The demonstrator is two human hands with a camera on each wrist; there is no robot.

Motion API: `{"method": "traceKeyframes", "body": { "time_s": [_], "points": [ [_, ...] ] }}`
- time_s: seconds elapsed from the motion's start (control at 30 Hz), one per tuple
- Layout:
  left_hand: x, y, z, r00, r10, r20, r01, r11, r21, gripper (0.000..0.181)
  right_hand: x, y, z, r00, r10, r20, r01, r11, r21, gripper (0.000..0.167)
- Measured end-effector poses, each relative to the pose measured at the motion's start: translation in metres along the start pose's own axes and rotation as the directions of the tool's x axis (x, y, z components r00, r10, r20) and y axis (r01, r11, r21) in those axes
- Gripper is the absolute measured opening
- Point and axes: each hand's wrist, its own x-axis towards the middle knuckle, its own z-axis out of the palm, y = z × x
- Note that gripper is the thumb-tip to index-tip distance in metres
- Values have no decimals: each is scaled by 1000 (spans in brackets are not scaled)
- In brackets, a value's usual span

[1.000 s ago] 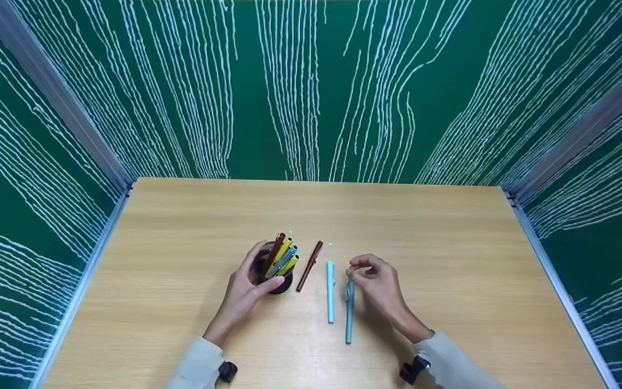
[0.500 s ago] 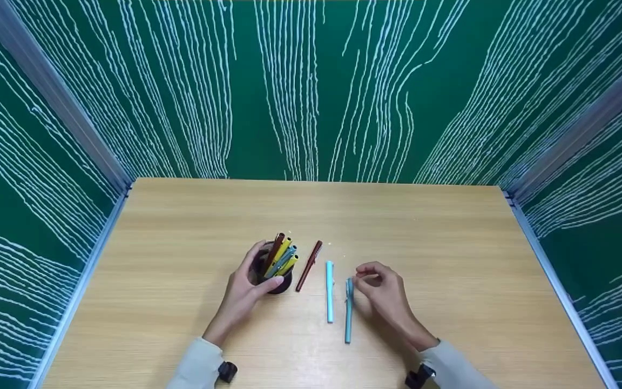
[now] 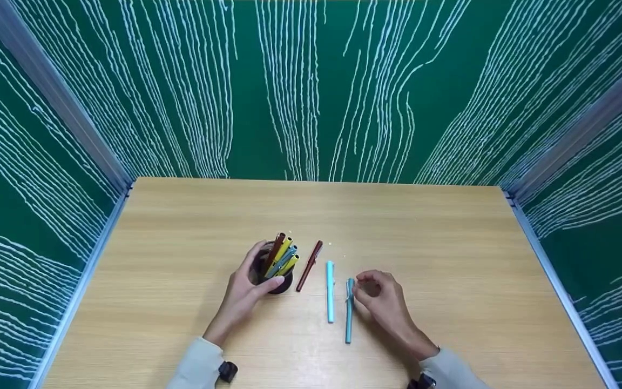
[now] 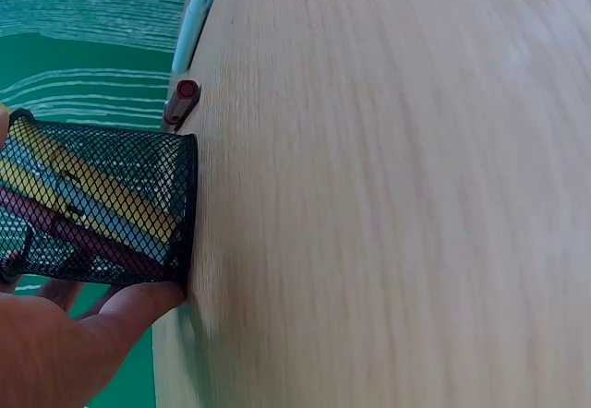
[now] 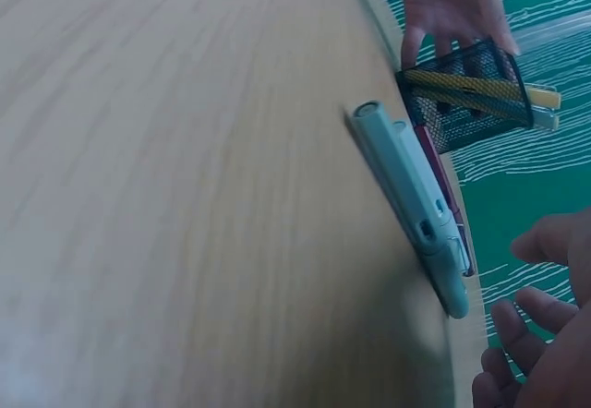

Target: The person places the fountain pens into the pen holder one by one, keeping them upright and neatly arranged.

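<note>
My left hand [image 3: 242,296] grips a black mesh pen holder [image 3: 283,287], fingers on its far side and thumb on the near rim. Dark red, yellow and teal pens stand tilted inside it; the mesh [image 4: 111,205] lets them show in the left wrist view. On the table to its right lie a dark red pen [image 3: 309,267], a light blue pen [image 3: 330,294] and a teal pen [image 3: 349,319]. Just right of the teal pen's upper end is my right hand [image 3: 389,300], fingers loosely bent. The right wrist view has this hand [image 5: 554,334] apart from the pens, holding nothing.
A wooden table [image 3: 181,216] spans the area under both hands. Green panels [image 3: 246,108] with white wavy lines rise at the back and both sides, joined by grey metal posts [image 3: 62,92]. Tiny white specks lie near the pens.
My right hand has moved off the teal pen's upper end, slightly right and nearer to me. The teal pen lies about where it was. The left hand and pen holder have not moved.
</note>
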Motion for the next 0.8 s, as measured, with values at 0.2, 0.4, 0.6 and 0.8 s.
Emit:
{"method": "traceKeyframes", "body": {
  "time_s": [0.2,0.4,0.6,0.8],
  "points": [
    [0,0,1,1000,5,3,-5,1000,-7,90,-8,4,3,998,-60,4,60,983,-175,29],
    [1,-2,1,1000,9,10,-9,1000,-24,90,-12,7,8,996,-84,15,85,950,-300,46],
    [1,-1,1,1000,18,19,-18,999,-31,88,-15,10,14,994,-111,-5,103,934,-343,55],
    [0,-1,0,1000,15,13,-15,1000,-22,89,-16,13,20,992,-126,-33,104,919,-381,54]
  ]
}}
